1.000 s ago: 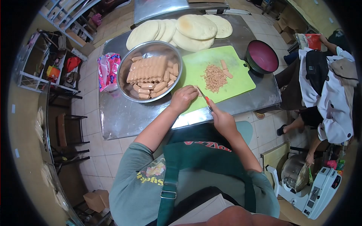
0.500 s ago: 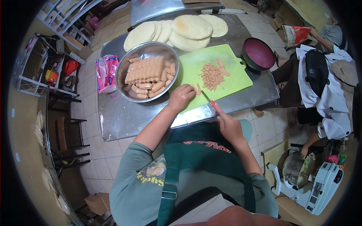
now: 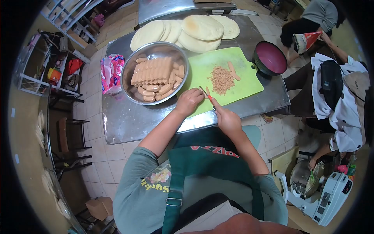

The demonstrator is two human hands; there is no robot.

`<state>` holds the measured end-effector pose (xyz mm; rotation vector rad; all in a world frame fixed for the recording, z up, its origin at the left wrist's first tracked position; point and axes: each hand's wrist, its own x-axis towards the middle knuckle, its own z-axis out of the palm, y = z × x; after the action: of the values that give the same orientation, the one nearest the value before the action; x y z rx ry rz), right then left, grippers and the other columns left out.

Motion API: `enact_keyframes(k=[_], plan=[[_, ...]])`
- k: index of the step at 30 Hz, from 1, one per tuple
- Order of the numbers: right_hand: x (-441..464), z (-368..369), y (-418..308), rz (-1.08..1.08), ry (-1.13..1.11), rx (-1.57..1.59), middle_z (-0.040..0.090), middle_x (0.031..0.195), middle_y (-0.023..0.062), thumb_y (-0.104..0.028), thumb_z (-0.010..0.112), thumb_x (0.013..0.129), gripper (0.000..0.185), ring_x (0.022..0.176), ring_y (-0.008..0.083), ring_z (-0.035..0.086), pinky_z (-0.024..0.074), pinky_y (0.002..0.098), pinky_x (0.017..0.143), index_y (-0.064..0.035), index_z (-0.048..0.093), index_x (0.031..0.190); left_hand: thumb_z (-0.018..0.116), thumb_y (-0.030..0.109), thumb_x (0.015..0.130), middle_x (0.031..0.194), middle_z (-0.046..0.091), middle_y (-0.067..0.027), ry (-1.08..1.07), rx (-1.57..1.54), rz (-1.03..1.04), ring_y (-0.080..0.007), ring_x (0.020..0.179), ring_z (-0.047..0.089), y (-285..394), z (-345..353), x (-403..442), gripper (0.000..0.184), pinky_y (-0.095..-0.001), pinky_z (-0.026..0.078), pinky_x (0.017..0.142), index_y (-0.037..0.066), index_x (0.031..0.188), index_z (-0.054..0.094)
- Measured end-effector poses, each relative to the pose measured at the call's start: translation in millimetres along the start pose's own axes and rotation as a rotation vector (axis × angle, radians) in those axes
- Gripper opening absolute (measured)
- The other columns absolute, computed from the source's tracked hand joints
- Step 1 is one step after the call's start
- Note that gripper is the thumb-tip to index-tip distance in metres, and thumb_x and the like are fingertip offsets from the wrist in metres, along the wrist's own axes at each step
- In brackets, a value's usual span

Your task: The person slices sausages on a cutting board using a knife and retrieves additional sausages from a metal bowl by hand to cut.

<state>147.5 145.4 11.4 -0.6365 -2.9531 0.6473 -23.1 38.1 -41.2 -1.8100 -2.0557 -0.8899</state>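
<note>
Knife point(image 3: 209, 96) at sausage piece point(image 3: 207, 91), both hands close in

Taking clock directions from the sausage piece, it lies on the near-left part of the green board point(image 3: 249, 84), beside the blade; whether the edge touches it, I cannot tell. The right hand point(image 3: 229, 119), at five o'clock, is closed round the knife's handle, wrist low, blade slanting toward eleven. The left hand point(image 3: 189, 102), at eight, is palm down with bent, bunched fingers, its tips just beside the blade; I cannot tell whether they pinch anything. Both forearms reach in from six o'clock, the left angled from seven, the right from five.

At two o'clock on the board sits a diced pile point(image 3: 221, 81), with strips point(image 3: 233, 72) just past it. At ten, a steel bowl point(image 3: 156, 48) holds many sausages point(image 3: 152, 73): a neat stacked block in the middle, loose ones around it. Beyond it at nine lies a pink packet point(image 3: 112, 74). A dark bowl point(image 3: 271, 58), plum inside, stands past the board at two. Flatbreads point(image 3: 202, 28) overlap at twelve on the metal table point(image 3: 130, 123). Down at four, a co-worker's hand point(image 3: 312, 163) is at a mixer bowl point(image 3: 299, 181).
</note>
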Motion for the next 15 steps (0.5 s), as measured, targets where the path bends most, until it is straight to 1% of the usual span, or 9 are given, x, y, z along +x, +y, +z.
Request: enact_keyframes(k=[3,5,9,12,14,15], plan=[[3,2,1,0.017,-0.038,0.025,0.060,0.067,0.0178,-0.014,0.053,0.084,0.056,0.062,0.0353,0.060,0.0469,0.0461,0.058,-0.0237,0.039,0.137,0.055,0.010,0.071,0.087,0.060,-0.0043,0.007,-0.015,0.004,-0.0213,0.086,0.059,0,0,1,0.012,-0.0328,0.049,0.069,0.007,0.081,0.062],[-1,10,8,-0.044,0.026,0.036,0.059,0.061,0.0161,-0.015,0.050,0.086,0.053,0.055,0.0343,0.059,0.0461,0.0469,0.053,-0.0227,0.039,0.137,0.055,0.010,0.071,0.088,0.060,-0.0046,0.014,-0.006,0.001,-0.0215,0.086,0.059,0,0,1,0.013,-0.0325,0.049,0.069,0.006,0.081,0.062],[-25,9,15,-0.057,0.078,0.072,0.059,0.062,0.0154,-0.015,0.049,0.087,0.051,0.056,0.0352,0.059,0.0461,0.0474,0.054,-0.0221,0.040,0.136,0.055,0.010,0.071,0.088,0.061,-0.0045,0.021,-0.016,0.008,-0.0215,0.086,0.059,-2,0,1,0.013,-0.0322,0.049,0.068,0.007,0.081,0.062],[-45,2,17,-0.011,0.042,0.068,0.059,0.064,0.0164,-0.015,0.048,0.088,0.050,0.060,0.0359,0.059,0.0463,0.0479,0.056,-0.0232,0.040,0.136,0.055,0.009,0.070,0.087,0.060,-0.0043,0.041,-0.020,0.017,-0.0215,0.085,0.059,-2,2,0,0.012,-0.0322,0.049,0.067,0.007,0.081,0.062],[-54,-1,17,0.067,-0.024,0.085,0.062,0.075,0.0192,-0.013,0.051,0.087,0.050,0.069,0.0362,0.061,0.0468,0.0457,0.060,-0.0212,0.041,0.135,0.055,0.009,0.070,0.085,0.060,-0.0040,0.039,0.002,0.019,-0.0215,0.084,0.059,-2,2,0,0.012,-0.0325,0.049,0.066,0.007,0.080,0.061],[-58,-2,19,0.069,-0.022,0.084,0.062,0.075,0.0192,-0.013,0.051,0.087,0.050,0.069,0.0362,0.061,0.0468,0.0457,0.060,-0.0212,0.041,0.135,0.055,0.009,0.070,0.085,0.060,-0.0040,0.039,0.000,0.021,-0.0215,0.084,0.059,-1,1,0,0.012,-0.0325,0.049,0.066,0.007,0.080,0.061]])
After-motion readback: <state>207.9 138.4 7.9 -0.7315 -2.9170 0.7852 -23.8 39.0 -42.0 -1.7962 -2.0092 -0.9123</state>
